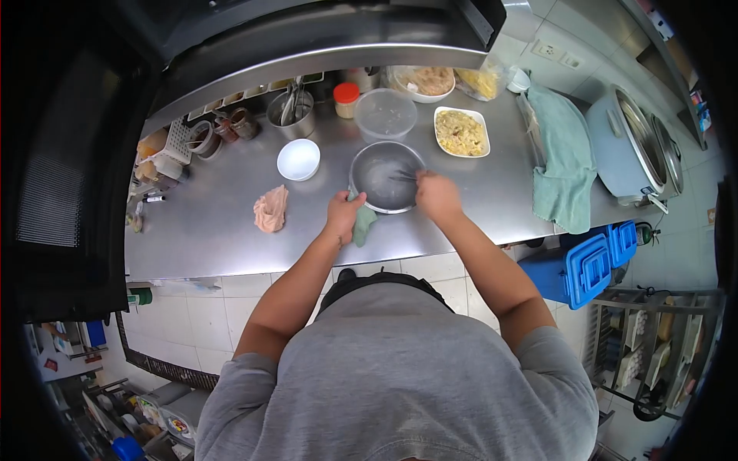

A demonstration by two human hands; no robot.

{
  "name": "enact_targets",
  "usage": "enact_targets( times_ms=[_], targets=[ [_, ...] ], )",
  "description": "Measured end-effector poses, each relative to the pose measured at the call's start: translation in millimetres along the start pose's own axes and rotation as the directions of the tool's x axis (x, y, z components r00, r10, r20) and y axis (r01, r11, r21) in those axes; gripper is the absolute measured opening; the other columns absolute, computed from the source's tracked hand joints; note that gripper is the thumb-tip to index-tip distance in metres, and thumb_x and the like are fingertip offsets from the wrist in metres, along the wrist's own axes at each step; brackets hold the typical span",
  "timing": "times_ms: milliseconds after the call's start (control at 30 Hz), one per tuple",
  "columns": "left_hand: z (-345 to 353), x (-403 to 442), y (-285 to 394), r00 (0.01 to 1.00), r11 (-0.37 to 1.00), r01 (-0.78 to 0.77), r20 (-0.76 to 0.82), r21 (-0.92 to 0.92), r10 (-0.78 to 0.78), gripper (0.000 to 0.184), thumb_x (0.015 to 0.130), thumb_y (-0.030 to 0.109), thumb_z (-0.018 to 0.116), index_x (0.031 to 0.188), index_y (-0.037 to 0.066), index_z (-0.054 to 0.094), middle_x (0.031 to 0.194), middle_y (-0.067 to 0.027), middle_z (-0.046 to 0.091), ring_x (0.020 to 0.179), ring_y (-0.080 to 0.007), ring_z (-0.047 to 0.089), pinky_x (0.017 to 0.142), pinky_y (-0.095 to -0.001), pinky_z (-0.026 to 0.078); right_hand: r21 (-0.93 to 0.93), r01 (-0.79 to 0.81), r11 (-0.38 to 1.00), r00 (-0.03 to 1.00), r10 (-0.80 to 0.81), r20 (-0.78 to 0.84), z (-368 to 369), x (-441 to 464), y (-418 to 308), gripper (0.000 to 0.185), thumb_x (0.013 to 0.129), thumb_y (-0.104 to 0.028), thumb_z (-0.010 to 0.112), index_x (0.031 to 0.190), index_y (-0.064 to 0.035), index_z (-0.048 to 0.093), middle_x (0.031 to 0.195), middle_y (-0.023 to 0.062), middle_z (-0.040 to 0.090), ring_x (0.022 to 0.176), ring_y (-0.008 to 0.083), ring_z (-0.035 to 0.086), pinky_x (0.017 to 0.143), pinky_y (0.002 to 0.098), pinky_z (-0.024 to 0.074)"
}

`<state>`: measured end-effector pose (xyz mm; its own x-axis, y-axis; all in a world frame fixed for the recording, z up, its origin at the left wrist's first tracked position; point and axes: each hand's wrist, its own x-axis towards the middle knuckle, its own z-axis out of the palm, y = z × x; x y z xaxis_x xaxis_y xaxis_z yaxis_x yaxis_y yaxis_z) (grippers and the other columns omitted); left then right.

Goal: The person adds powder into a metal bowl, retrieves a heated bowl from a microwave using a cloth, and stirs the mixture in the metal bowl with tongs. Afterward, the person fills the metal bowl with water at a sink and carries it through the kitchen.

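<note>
A round metal bowl (377, 180) stands on the steel counter (323, 219). My left hand (344, 213) is closed at the bowl's lower left rim, with a green cloth (364, 224) gripped there. In my right hand (437, 194), at the bowl's right rim, is a whisk (403, 176) whose wires reach down into the bowl. What lies in the bowl is hard to make out. Just behind it sits a translucent plastic container (386, 114). A white bowl (298, 160) and a crumpled pink cloth (270, 210) are to the left.
A square white dish of chopped food (461, 132) is at the right rear, near a green towel (562, 154) and a large cooker (626, 142). Behind stand a red-lidded jar (346, 100) and a metal pot of utensils (291, 115). A steel shelf (330, 57) overhangs the back.
</note>
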<state>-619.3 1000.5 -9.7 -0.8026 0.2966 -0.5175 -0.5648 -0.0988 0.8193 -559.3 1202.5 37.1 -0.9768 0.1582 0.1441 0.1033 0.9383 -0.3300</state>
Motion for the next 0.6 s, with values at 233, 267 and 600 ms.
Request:
enact_targets(
  times_ms=[233, 267, 600],
  targets=[
    [2.2, -4.0, -7.4, 0.994, 0.979, -0.096, -0.038, 0.182, 0.105, 0.035, 0.082, 0.015, 0.065, 0.106, -0.003, 0.046, 0.091, -0.0114, 0.057, 0.075, -0.0177, 0.058, 0.064, -0.0317, 0.048, -0.049, -0.004, 0.999, 0.993, 0.010, 0.119, -7.8, 0.4, 2.3, 0.015, 0.072, -0.008, 0.051, 0.082, -0.0067, 0.062, 0.084, 0.0157, 0.063, 0.079, 0.0345, 0.060, 0.068, 0.0431, 0.0484],
    [5.3, -3.0, -8.0, 0.991, 0.975, -0.115, -0.044, 0.189, 0.126, 0.033, 0.082, 0.014, 0.065, 0.104, -0.002, 0.047, 0.090, -0.0112, 0.057, 0.074, -0.0175, 0.058, 0.064, -0.0315, 0.048, -0.068, 0.010, 0.998, 0.991, -0.001, 0.135, -9.9, 0.3, -5.9, 0.014, 0.073, -0.009, 0.051, 0.082, -0.0066, 0.062, 0.084, 0.0161, 0.063, 0.079, 0.0346, 0.060, 0.068, 0.0431, 0.0485],
    [8.1, -1.9, -13.6, 0.980, 0.977, -0.168, -0.083, 0.135, 0.180, 0.019, 0.077, 0.007, 0.060, 0.092, 0.000, 0.051, 0.082, -0.0096, 0.058, 0.070, -0.0171, 0.058, 0.062, -0.0301, 0.048, 0.008, -0.108, 0.994, 0.965, 0.103, 0.243, -22.0, -13.6, -22.1, 0.017, 0.079, -0.016, 0.052, 0.085, -0.0063, 0.064, 0.081, 0.0184, 0.063, 0.077, 0.0361, 0.061, 0.070, 0.0447, 0.0481]
  ],
)
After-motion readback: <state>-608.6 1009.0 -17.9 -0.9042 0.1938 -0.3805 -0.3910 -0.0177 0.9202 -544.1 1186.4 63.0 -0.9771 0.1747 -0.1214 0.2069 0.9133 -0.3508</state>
